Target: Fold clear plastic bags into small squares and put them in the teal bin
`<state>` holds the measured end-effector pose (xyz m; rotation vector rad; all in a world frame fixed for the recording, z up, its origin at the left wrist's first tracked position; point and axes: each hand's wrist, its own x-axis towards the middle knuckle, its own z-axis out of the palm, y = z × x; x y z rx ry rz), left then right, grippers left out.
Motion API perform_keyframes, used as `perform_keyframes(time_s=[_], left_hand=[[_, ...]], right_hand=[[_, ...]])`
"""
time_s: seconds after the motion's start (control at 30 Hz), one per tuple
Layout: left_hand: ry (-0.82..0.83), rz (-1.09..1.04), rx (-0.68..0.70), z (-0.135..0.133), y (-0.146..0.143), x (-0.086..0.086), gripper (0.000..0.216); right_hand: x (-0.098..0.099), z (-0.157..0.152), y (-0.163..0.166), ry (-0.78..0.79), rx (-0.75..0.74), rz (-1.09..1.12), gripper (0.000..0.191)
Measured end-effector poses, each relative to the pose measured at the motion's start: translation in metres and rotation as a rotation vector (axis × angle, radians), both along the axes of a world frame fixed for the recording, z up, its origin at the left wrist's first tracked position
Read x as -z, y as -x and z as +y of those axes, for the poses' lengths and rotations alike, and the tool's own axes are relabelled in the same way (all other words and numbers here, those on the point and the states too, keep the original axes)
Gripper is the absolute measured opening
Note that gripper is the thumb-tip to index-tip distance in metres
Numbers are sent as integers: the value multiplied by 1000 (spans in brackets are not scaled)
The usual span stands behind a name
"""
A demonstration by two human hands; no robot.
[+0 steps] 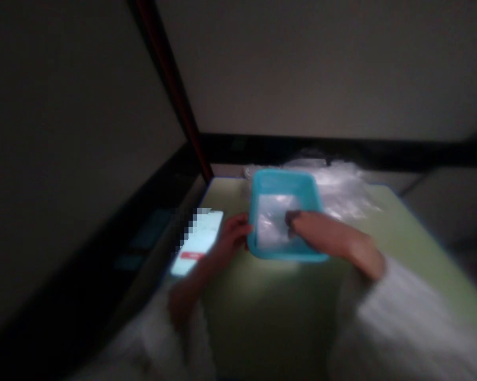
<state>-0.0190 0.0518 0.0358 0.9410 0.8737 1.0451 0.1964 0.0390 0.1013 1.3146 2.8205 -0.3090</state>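
A turquoise plastic basket (288, 256) is over the table in front of me, its open top facing me. Clear plastic material (274, 211) lies inside it, shiny and blurred. My left hand (236, 233) grips the basket's left side, fingers at the wall. My right hand (308, 225) reaches over the right rim into the basket, its fingers bent together above the plastic. Whether it pinches some of the plastic is too blurred to make out.
Crumpled clear plastic bags (337, 185) lie behind the basket at the table's far edge. A lit phone (199, 243) lies on the left of the pale green table (270, 312). Walls stand behind and to the left, with a dark red post (175, 90) at the corner.
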Motion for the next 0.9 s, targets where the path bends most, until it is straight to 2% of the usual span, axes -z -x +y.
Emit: perform_keyframes(time_s=[0.13, 0.23, 0.4, 0.53, 0.63, 0.77, 0.83, 0.9], left_hand=[[-21, -74, -206, 10, 4, -1, 18], [-50, -107, -308, 18, 7, -1, 18], [-49, -131, -395, 29, 12, 4, 22], [-46, -143, -444, 36, 14, 9, 24], [-60, -151, -475, 40, 16, 12, 24], [-82, -142, -500, 42, 16, 13, 24], [-88, -124, -502, 42, 15, 13, 24], [-96, -100, -511, 41, 15, 13, 24]], right_hand=[[-5, 2, 2, -282, 95, 173, 26], [-7, 3, 6, -374, 125, 397, 26], [7, 3, 14, -376, 81, 566, 24], [19, -3, 25, -279, 54, 704, 23], [21, -16, 38, -67, -2, 865, 20], [22, -48, 60, 369, -95, 984, 12], [27, -69, 72, 654, -186, 1016, 4], [35, -93, 83, 1139, -296, 1063, 1]])
